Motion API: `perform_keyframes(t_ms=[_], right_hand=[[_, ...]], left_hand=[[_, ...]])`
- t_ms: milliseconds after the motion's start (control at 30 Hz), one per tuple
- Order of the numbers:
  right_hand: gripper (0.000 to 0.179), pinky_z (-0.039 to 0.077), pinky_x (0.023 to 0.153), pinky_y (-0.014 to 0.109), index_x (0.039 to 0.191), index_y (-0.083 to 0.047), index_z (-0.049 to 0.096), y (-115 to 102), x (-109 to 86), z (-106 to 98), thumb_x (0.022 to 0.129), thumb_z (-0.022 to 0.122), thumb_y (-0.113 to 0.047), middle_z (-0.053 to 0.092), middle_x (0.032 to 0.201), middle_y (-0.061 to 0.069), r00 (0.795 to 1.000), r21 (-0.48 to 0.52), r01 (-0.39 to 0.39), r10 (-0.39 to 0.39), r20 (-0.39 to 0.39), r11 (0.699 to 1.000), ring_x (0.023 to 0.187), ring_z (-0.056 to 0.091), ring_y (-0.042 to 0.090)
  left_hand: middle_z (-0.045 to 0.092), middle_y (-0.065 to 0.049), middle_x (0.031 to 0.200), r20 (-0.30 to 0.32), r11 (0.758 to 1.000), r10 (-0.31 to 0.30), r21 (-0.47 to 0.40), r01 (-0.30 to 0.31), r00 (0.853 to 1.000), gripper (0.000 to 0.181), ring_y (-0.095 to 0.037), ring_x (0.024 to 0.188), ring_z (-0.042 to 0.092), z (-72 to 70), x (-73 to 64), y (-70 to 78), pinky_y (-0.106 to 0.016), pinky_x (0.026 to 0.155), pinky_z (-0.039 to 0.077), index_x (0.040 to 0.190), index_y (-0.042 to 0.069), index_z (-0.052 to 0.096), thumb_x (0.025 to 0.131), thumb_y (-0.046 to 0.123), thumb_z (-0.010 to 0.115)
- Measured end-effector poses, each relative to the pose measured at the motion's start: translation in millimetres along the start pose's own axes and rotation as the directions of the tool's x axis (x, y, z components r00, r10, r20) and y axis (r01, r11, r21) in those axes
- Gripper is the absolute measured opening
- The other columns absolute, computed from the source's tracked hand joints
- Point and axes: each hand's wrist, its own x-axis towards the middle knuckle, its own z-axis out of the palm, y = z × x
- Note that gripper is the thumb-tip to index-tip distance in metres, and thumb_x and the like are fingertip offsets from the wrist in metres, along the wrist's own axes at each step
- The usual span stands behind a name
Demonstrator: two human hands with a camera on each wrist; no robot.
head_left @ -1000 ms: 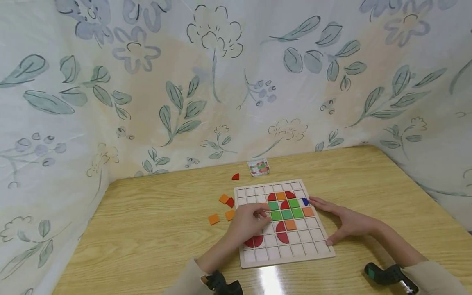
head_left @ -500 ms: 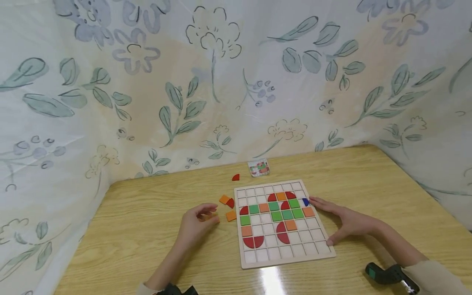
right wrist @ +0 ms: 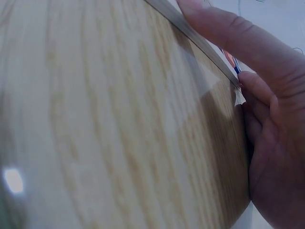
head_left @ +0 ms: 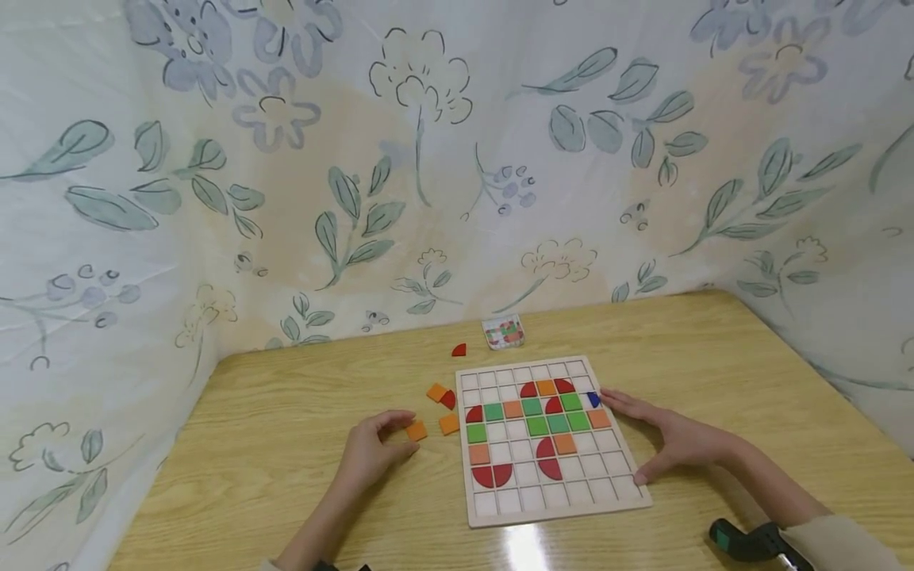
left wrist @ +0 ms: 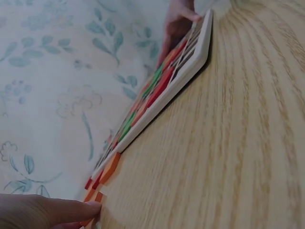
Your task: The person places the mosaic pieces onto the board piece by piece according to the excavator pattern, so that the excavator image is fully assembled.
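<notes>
My left hand [head_left: 373,450] is by an orange square tile [head_left: 416,431] lying on the table left of the board. Thumb and forefinger are spread at opposite sides of that tile, and a fingertip overlaps orange in the left wrist view. A pale wooden grid board [head_left: 557,507] carries red quarter-circles, green, teal and orange squares, and a blue quarter-circle [head_left: 593,400]. My right hand [head_left: 678,436] rests along the board's right edge, fingers extended near the blue piece and thumb [right wrist: 224,26] at the edge nearer me. The left hand's other fingers are partly hidden.
Beside the board's left edge lie another orange tile [head_left: 448,424] and an orange tile [head_left: 436,392] touching a red quarter-circle [head_left: 449,400]. Behind are a red quarter-circle [head_left: 459,349] and a patterned card [head_left: 503,331]. A floral cloth [head_left: 457,159] borders the table.
My left hand has left the board, uncovering its left-hand pieces, and moved left to the loose orange tile. The right hand has stayed at the board's edge. The head view has shifted slightly.
</notes>
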Motion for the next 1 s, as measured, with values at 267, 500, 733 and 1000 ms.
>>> perform_keyframes(t_ms=[267,500,733,1000], right_hand=[[0.101,0.012,0.095,0.073,0.148,-0.018,0.019,1,-0.1,1,0.069,0.080,-0.029,0.010,0.154,0.016,0.999,-0.011,0.040,-0.040,-0.001,0.999,0.140,0.004,0.034],[0.102,0.012,0.096,0.072,0.149,-0.019,0.018,0,-0.6,0,0.068,0.081,-0.029,0.009,0.154,0.015,0.999,-0.016,0.035,-0.035,0.001,0.999,0.135,0.005,0.049],[0.101,0.013,0.096,0.072,0.148,-0.020,0.019,1,-1.0,1,0.069,0.080,-0.028,0.010,0.154,0.014,0.999,-0.010,0.043,-0.043,0.000,0.999,0.141,0.005,0.017],[0.101,0.013,0.096,0.072,0.149,-0.020,0.018,1,-0.7,0,0.069,0.080,-0.028,0.010,0.154,0.014,0.999,-0.014,0.040,-0.040,0.003,0.999,0.141,0.005,0.016]], left_hand=[[0.069,-0.001,0.098,-0.018,0.998,0.036,0.043,-0.035,0.999,0.034,-0.017,0.095,0.062,1.6,-2.3,-0.6,-0.036,0.087,0.047,0.103,0.010,0.069,0.070,0.009,0.079],[0.069,0.000,0.097,-0.044,1.000,0.001,0.029,0.001,0.999,0.031,-0.016,0.094,0.062,6.7,-1.1,2.2,-0.033,0.085,0.048,0.102,0.012,0.069,0.072,0.010,0.078],[0.068,0.004,0.098,0.022,1.000,-0.008,-0.022,0.008,1.000,0.031,-0.016,0.093,0.057,24.4,3.1,19.7,-0.033,0.083,0.046,0.102,0.016,0.070,0.072,0.015,0.078],[0.065,0.012,0.097,0.189,0.999,0.050,0.001,-0.051,0.981,0.031,-0.013,0.094,0.051,64.9,3.1,54.2,-0.031,0.082,0.043,0.103,0.022,0.070,0.073,0.025,0.078]])
